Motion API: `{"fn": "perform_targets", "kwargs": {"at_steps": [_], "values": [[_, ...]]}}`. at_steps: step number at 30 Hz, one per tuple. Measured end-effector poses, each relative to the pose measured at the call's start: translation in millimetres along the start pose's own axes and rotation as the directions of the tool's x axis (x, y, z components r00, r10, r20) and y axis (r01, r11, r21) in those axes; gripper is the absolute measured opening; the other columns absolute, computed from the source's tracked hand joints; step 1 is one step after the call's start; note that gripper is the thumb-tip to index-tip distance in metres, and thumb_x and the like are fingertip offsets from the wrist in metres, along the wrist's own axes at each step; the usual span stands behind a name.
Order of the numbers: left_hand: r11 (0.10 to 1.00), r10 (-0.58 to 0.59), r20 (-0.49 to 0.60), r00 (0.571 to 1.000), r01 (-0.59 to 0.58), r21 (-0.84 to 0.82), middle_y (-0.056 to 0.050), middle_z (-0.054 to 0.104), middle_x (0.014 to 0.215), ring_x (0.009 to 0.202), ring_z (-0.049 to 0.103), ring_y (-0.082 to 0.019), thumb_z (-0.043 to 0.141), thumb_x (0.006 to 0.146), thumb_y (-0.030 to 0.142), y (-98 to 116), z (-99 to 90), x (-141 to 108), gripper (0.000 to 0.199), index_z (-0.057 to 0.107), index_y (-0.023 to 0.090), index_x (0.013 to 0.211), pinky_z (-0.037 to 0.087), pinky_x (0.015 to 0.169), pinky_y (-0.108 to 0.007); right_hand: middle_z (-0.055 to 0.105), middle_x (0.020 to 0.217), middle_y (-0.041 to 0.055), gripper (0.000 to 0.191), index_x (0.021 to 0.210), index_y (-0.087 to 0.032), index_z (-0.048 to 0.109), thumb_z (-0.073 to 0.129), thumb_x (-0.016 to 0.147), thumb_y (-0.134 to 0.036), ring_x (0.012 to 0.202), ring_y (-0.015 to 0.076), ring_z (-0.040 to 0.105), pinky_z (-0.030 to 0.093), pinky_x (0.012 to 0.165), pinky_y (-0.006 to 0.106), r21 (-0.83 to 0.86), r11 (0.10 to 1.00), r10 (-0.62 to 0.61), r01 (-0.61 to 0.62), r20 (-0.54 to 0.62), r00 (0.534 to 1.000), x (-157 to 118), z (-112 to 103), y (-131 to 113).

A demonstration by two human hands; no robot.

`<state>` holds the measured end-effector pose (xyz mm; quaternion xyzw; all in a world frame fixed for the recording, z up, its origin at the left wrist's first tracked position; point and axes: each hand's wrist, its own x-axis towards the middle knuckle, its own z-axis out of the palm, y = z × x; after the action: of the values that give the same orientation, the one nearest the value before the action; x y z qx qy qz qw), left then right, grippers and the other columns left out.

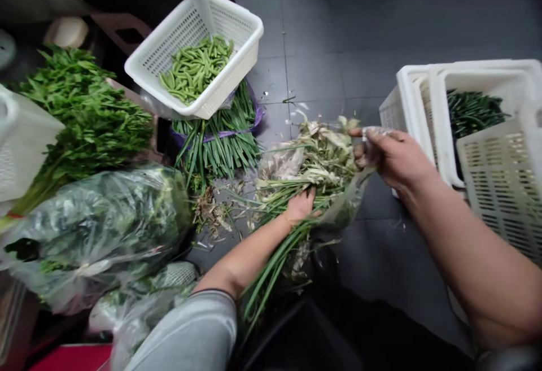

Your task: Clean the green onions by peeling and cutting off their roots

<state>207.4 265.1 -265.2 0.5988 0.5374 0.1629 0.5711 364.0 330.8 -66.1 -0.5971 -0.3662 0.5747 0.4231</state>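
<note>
A clear plastic bag full of withered leaves and green stalks stands in front of me on the floor. My right hand is closed on the bag's edge at its right side. My left hand reaches into the leaves and stalks; its fingertips are partly buried, and what they hold, if anything, is hidden. Long green stalks hang over the near side of the bag, below my left wrist.
Left: a white basket of green pods above purple-wrapped green stalks, leafy greens and bagged vegetables. Right: white baskets, one with dark green vegetables. Scraps litter the tiled floor.
</note>
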Motion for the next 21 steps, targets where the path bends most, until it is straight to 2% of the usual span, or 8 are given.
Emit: {"fn": "perform_targets", "kwargs": {"at_steps": [2,4,6,8,10,14,17,21], "values": [[0.99,0.117,0.174,0.978,-0.13,0.062,-0.015,0.067,0.107,0.107,0.059,-0.036,0.08,0.054,0.023,4,-24.3,-13,0.059,0.069,0.016,0.112,0.042,0.095,-0.041,0.061,0.062,0.0018,0.042,0.102,-0.013,0.063,0.071,0.074,-0.043,0.044,0.0105,0.052,0.041,0.042,0.024,-0.08,0.996,0.04,-0.034,0.074,0.996,6,-3,12],[0.985,0.149,0.164,0.975,-0.162,0.067,-0.009,0.07,0.085,0.09,0.064,-0.029,0.07,0.065,0.026,13,-62.6,-12,0.034,0.073,0.017,0.098,0.047,0.085,-0.035,0.059,0.061,0.0002,0.044,0.106,-0.012,0.063,0.07,0.076,-0.044,0.043,0.0083,0.048,0.036,0.042,0.022,-0.157,0.988,0.024,0.001,0.155,0.988,-6,-5,18],[0.99,0.082,-0.156,0.984,-0.063,0.127,-0.008,0.068,0.075,0.084,0.064,-0.026,0.057,0.075,0.025,23,-100.9,3,0.023,0.073,0.016,0.089,0.047,0.08,-0.033,0.055,0.058,-0.0019,0.041,0.108,-0.012,0.064,0.065,0.081,-0.044,0.042,0.006,0.041,0.031,0.041,0.021,-0.194,0.981,0.006,0.031,0.186,0.983,-29,-7,17],[0.969,0.035,-0.436,0.899,0.076,0.234,-0.011,0.069,0.086,0.094,0.063,-0.027,0.055,0.078,0.025,32,-122.8,26,0.021,0.072,0.016,0.087,0.045,0.084,-0.033,0.051,0.056,-0.0034,0.039,0.109,-0.013,0.064,0.062,0.083,-0.043,0.043,0.0058,0.037,0.028,0.041,0.021,-0.246,0.969,0.031,0.024,0.218,0.976,-54,-7,11],[0.941,-0.003,-0.474,0.88,0.163,0.296,-0.015,0.068,0.094,0.104,0.061,-0.03,0.061,0.076,0.031,35,-121.7,50,0.018,0.07,0.016,0.081,0.044,0.088,-0.034,0.049,0.055,-0.0038,0.038,0.107,-0.014,0.066,0.062,0.083,-0.044,0.044,0.007,0.038,0.029,0.042,0.022,-0.336,0.942,0.078,0.025,0.29,0.954,-75,-3,4],[0.937,-0.122,-0.401,0.908,0.239,0.255,-0.021,0.067,0.093,0.106,0.06,-0.034,0.071,0.069,0.034,21,-95.8,77,0.021,0.066,0.014,0.073,0.043,0.089,-0.037,0.057,0.067,0.0008,0.03,0.097,-0.018,0.071,0.065,0.08,-0.042,0.055,0.0105,0.049,0.035,0.047,0.024,-0.438,0.886,0.037,0.151,0.391,0.92,-95,2,-6],[0.903,-0.192,-0.374,0.907,0.312,0.295,-0.021,0.068,0.086,0.094,0.064,-0.03,0.06,0.076,0.03,1,-115.6,62,0.019,0.064,0.015,0.065,0.044,0.081,-0.034,0.052,0.058,-0.0004,0.026,0.095,-0.02,0.073,0.067,0.08,-0.04,0.048,0.009,0.043,0.028,0.042,0.024,-0.327,0.938,-0.027,0.118,0.27,0.963,-85,-13,-10],[0.825,-0.044,-0.442,0.896,0.282,0.489,-0.014,0.066,0.072,0.078,0.063,-0.024,0.043,0.085,0.035,-3,-196.6,-2,0.036,0.061,0.016,0.06,0.044,0.07,-0.03,0.027,0.04,-0.0087,0.013,0.081,-0.017,0.07,0.061,0.085,-0.026,0.033,0.0038,0.021,0.011,0.039,0.026,0.114,0.986,-0.107,0.12,-0.112,0.988,-46,-43,-25]]}}
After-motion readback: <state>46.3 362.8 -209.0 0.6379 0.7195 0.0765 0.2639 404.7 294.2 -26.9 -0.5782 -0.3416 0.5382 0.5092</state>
